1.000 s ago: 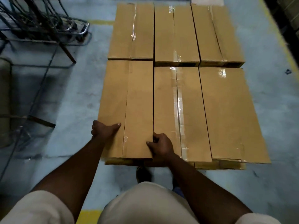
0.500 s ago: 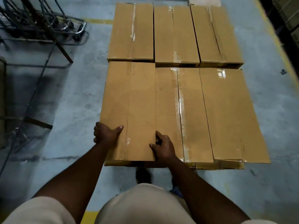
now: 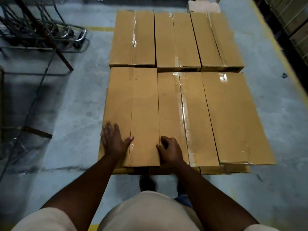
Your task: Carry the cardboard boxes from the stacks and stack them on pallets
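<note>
Head view: left hand [image 3: 113, 140] has flattened, fingers spread, on the near-left box [image 3: 133, 114]; right hand [image 3: 170, 150] stays curled at its edge, indicating seating nearly complete.

One view only, head-worn, wide-angle. Looks forward and steeply down from standing height over the person's own chest and forearms. Left hand [image 3: 113, 141] and right hand [image 3: 169, 150] sit low centre, close to the lens. Cardboard boxes [image 3: 176, 104] fill the middle of the frame, their long sides running away from the camera. Concrete floor [image 3: 75, 104] on both sides; edges bow outward from lens distortion. Metal cart frame [image 3: 50, 35] at upper left, farther off.
</note>
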Tool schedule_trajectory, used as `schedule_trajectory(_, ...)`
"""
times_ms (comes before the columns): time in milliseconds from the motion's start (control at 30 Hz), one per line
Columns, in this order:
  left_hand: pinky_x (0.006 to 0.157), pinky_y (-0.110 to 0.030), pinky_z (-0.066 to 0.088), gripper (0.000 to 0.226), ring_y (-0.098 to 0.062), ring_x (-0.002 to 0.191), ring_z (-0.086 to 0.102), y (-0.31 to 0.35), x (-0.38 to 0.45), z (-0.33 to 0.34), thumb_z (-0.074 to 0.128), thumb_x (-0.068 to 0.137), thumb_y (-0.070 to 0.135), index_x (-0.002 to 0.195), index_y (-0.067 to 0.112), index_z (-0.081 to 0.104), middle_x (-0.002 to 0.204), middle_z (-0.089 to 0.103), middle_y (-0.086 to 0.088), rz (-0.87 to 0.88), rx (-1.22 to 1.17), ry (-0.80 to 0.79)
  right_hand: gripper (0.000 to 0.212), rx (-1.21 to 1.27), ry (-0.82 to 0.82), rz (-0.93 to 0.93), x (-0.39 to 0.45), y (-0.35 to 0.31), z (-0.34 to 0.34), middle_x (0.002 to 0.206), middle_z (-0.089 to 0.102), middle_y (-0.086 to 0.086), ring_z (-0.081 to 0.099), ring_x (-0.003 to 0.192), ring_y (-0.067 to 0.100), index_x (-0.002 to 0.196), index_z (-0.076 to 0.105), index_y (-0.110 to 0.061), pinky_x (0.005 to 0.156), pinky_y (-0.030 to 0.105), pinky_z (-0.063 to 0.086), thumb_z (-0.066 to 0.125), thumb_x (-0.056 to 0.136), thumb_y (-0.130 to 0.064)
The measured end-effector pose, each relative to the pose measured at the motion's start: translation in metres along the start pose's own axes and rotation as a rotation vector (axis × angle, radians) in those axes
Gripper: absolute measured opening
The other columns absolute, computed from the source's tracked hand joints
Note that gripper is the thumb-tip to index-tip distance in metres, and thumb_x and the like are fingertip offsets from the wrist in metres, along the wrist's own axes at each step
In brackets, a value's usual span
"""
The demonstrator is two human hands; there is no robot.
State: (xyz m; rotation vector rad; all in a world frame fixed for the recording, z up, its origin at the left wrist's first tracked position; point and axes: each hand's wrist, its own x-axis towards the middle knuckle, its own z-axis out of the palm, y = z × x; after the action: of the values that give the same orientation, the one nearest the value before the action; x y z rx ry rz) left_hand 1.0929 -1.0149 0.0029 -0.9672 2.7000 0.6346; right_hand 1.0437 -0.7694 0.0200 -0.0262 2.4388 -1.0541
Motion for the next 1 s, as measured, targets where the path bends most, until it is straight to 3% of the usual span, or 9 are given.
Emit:
schedule_trajectory(167, 0.125, -0.048, -0.008, 0.114, -0.026, 0.157, -0.019, 0.025, -0.027, 0.017, 0.060, 0.085, 0.075, 0.165, 0.019, 0.000, 0.171, -0.017, -0.007, 0.290, 0.011, -0.128, 0.039, -0.071, 0.336, -0.013, -0.011, 0.025, -0.026, 0.133, 0.059, -0.003, 0.057, 0.122, 0.018, 0.136, 0.060, -0.029, 0.102, 0.042, 0.053, 0.065, 0.098, -0.027)
schedule_trajectory(300, 0.124, -0.047, -0.011, 0.123, -0.025, 0.155, -0.024, 0.053, -0.046, 0.036, 0.061, 0.081, 0.078, 0.165, 0.019, -0.007, 0.169, -0.025, -0.005, 0.361, 0.077, -0.186, 0.077, -0.259, 0.569, 0.288, -0.021, 0.058, -0.070, 0.169, 0.025, 0.004, 0.017, 0.157, 0.031, 0.158, 0.033, -0.024, 0.123, 0.058, 0.024, 0.069, 0.093, -0.042)
schedule_trajectory(367, 0.125, -0.048, -0.012, 0.127, -0.026, 0.154, -0.026, 0.069, -0.057, 0.047, 0.064, 0.080, 0.078, 0.164, 0.018, -0.009, 0.168, -0.028, -0.004, 0.423, 0.109, -0.232, 0.107, -0.244, 0.463, 0.461, -0.025, 0.081, -0.091, 0.174, 0.000, 0.007, -0.004, 0.160, 0.034, 0.165, 0.011, -0.019, 0.126, 0.060, 0.009, 0.070, 0.087, -0.061)
schedule_trajectory(467, 0.124, -0.051, -0.015, 0.136, -0.027, 0.153, -0.029, 0.085, -0.068, 0.060, 0.068, 0.074, 0.079, 0.163, 0.016, -0.014, 0.167, -0.030, -0.004, 0.459, 0.163, -0.271, 0.128, -0.311, 0.223, 0.482, -0.023, 0.109, -0.103, 0.174, -0.010, 0.012, -0.008, 0.159, 0.036, 0.165, 0.001, -0.011, 0.127, 0.060, 0.005, 0.070, 0.079, -0.076)
schedule_trajectory(633, 0.123, -0.045, -0.014, 0.134, -0.029, 0.155, -0.025, 0.103, -0.078, 0.061, 0.074, 0.078, 0.067, 0.162, 0.013, -0.015, 0.167, -0.030, -0.008, 0.394, 0.156, -0.276, 0.109, -0.308, 0.223, 0.427, -0.018, 0.118, -0.100, 0.174, -0.002, 0.010, -0.003, 0.159, 0.038, 0.165, 0.012, -0.018, 0.126, 0.057, 0.008, 0.066, 0.086, -0.069)
schedule_trajectory(733, 0.127, -0.041, -0.003, 0.117, -0.028, 0.158, -0.014, 0.117, -0.094, 0.063, 0.072, 0.088, 0.054, 0.164, 0.009, -0.005, 0.171, -0.018, -0.010, 0.394, 0.066, -0.256, 0.077, -0.289, 0.292, 0.247, -0.026, 0.120, -0.107, 0.169, 0.027, 0.008, 0.017, 0.157, 0.034, 0.160, 0.033, -0.020, 0.126, 0.055, 0.014, 0.065, 0.095, -0.046)
schedule_trajectory(833, 0.129, -0.039, 0.008, 0.097, -0.029, 0.159, 0.001, 0.131, -0.113, 0.063, 0.070, 0.094, 0.038, 0.164, 0.006, 0.010, 0.172, 0.001, -0.015, 0.349, -0.022, -0.165, 0.041, -0.334, 0.401, -0.156, -0.039, 0.122, -0.128, 0.147, 0.057, 0.002, 0.045, 0.142, 0.030, 0.133, 0.066, -0.023, 0.118, 0.051, 0.029, 0.069, 0.092, -0.021)
schedule_trajectory(900, 0.127, -0.040, 0.019, 0.083, -0.032, 0.157, 0.017, 0.143, -0.130, 0.051, 0.068, 0.095, 0.028, 0.161, 0.005, 0.024, 0.169, 0.020, -0.016, 0.328, -0.055, -0.103, 0.035, -0.324, 0.444, -0.378, -0.039, 0.119, -0.152, 0.128, 0.067, 0.000, 0.057, 0.125, 0.027, 0.117, 0.074, -0.024, 0.107, 0.046, 0.038, 0.072, 0.085, -0.011)
schedule_trajectory(1000, 0.112, -0.041, 0.042, 0.059, -0.031, 0.138, 0.047, 0.165, -0.151, 0.031, 0.068, 0.094, 0.021, 0.148, 0.009, 0.047, 0.151, 0.049, -0.013, 0.335, -0.063, 0.034, 0.037, -0.280, 0.352, -0.552, -0.039, 0.106, -0.195, 0.122, 0.068, 0.000, 0.060, 0.114, 0.025, 0.122, 0.071, -0.022, 0.096, 0.042, 0.050, 0.067, 0.088, -0.010)
